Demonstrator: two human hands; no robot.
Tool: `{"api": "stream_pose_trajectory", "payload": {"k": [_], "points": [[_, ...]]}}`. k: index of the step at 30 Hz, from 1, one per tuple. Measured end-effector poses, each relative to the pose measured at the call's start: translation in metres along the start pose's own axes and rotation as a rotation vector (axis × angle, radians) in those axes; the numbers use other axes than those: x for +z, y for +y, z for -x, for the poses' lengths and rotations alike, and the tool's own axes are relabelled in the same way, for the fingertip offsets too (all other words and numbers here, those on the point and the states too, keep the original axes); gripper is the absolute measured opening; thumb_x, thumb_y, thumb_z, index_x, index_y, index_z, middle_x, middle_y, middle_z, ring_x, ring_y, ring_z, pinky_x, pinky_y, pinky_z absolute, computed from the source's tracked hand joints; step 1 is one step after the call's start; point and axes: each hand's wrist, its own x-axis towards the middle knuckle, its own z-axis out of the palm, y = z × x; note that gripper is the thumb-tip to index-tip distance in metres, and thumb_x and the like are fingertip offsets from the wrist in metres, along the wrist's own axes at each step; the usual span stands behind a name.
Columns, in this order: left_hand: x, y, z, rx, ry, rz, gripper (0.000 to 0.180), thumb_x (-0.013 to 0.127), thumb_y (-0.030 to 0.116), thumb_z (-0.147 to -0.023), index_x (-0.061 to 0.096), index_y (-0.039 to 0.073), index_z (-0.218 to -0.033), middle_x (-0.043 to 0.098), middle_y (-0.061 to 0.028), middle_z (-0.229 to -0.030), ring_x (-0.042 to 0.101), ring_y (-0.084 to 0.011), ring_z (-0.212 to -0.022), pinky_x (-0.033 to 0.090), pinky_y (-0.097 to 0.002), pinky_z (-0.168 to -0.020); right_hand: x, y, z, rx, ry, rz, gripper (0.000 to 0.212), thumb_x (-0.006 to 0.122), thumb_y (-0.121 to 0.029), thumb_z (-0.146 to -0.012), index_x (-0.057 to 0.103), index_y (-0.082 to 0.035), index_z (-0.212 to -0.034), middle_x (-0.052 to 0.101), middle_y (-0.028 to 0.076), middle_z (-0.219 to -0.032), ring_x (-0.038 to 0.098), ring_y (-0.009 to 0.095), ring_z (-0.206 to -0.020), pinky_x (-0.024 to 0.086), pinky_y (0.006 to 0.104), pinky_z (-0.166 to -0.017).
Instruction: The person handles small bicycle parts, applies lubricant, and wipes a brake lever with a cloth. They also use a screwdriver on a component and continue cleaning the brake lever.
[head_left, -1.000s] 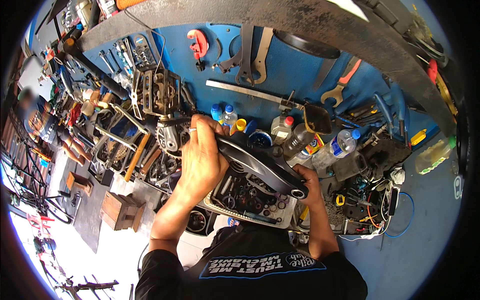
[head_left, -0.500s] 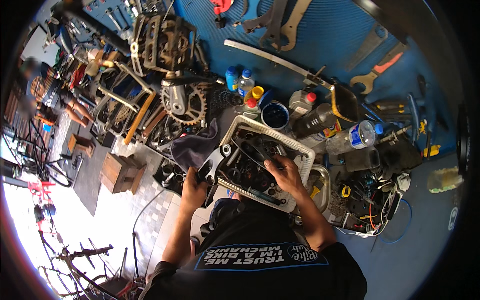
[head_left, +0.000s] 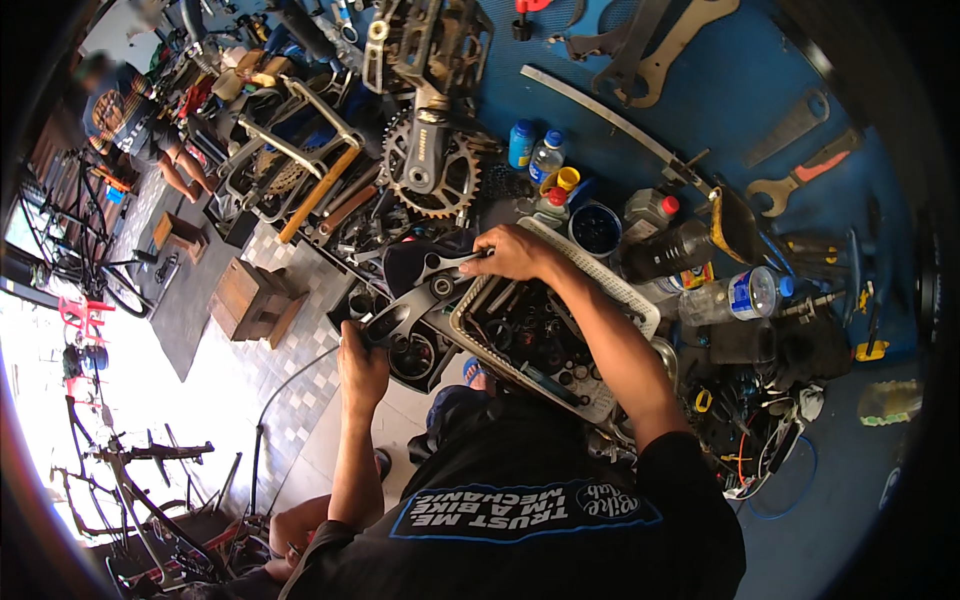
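My left hand (head_left: 361, 370) is closed on the lower end of a silver-grey bicycle crank arm (head_left: 401, 313). A round hole shows at its upper end. My right hand (head_left: 513, 252) is closed on the far end of crank metal that meets or overlaps this arm; I cannot tell whether it is a second crank arm. Both hands hold the metal above the left edge of a white plastic basket (head_left: 640, 318), which contains dark small parts and tools. A dark cloth (head_left: 402, 262) lies behind the crank metal.
A chainring with crank (head_left: 425, 165) and loose parts fill the bench at the back left. Bottles (head_left: 547, 155) and a blue-rimmed tub (head_left: 596, 228) stand behind the basket. Wrenches (head_left: 800, 178) hang on the blue board. A wooden stool (head_left: 245, 300) and another person (head_left: 135, 120) are at left.
My right hand has left the basket and moved up and left to the crank metal. My left hand has shifted slightly left with the crank arm. The view has turned, shifting the bench rightward.
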Motion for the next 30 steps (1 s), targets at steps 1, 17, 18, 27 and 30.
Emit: {"api": "stream_pose_trajectory", "payload": {"k": [1, 17, 18, 27, 30], "points": [[-0.001, -0.004, 0.002, -0.005, 0.009, 0.005, 0.027, 0.059, -0.002, -0.081, 0.047, 0.0, -0.104, 0.062, -0.0272, -0.092, 0.061, -0.0507, -0.088, 0.047, -0.0535, -0.075, -0.005, -0.001, -0.01, 0.028, -0.071, 0.012, 0.07, 0.076, -0.064, -0.08, 0.076, -0.001, -0.111, 0.075, 0.025, -0.099, 0.075, 0.035, -0.092, 0.056, 0.0438, -0.083], [0.001, 0.013, -0.011, 0.11, -0.011, -0.098, 0.036, 0.057, -0.007, -0.079, 0.047, 0.001, -0.112, 0.06, -0.0283, -0.102, 0.06, -0.0514, -0.099, 0.048, -0.0559, -0.08, -0.006, 0.011, -0.039, 0.212, 0.182, 0.47, 0.061, 0.077, -0.058, -0.081, 0.073, -0.011, -0.119, 0.077, 0.018, -0.106, 0.074, 0.036, -0.103, 0.058, 0.0469, -0.09], [0.004, 0.013, -0.012, 0.117, -0.019, -0.089, 0.035, 0.057, -0.006, -0.079, 0.047, 0.001, -0.112, 0.061, -0.0285, -0.1, 0.06, -0.0517, -0.098, 0.048, -0.0558, -0.08, -0.002, 0.014, -0.033, 0.169, 0.252, 0.445, 0.054, 0.077, -0.05, -0.084, 0.071, -0.009, -0.119, 0.077, 0.02, -0.103, 0.073, 0.038, -0.101, 0.058, 0.0474, -0.087], [0.042, 0.01, 0.015, -0.079, -0.061, 0.096, 0.031, 0.059, -0.001, -0.085, 0.044, -0.001, -0.112, 0.064, -0.0319, -0.095, 0.061, -0.0535, -0.093, 0.048, -0.0564, -0.077, 0.061, -0.023, 0.064, -0.118, 0.139, -0.553, 0.05, 0.062, -0.054, -0.102, 0.07, -0.005, -0.094, 0.051, -0.006, -0.069, 0.046, 0.005, -0.071, 0.038, 0.0258, -0.064], [0.047, 0.021, 0.029, -0.121, -0.131, 0.152, 0.03, 0.06, 0.0, -0.088, 0.043, -0.002, -0.112, 0.063, -0.0318, -0.095, 0.061, -0.0529, -0.092, 0.047, -0.0563, -0.079, 0.056, -0.045, 0.077, -0.012, 0.229, -0.551, 0.046, 0.067, -0.048, -0.101, 0.072, -0.004, -0.091, 0.055, -0.004, -0.067, 0.048, 0.006, -0.069, 0.04, 0.0263, -0.064]]}}
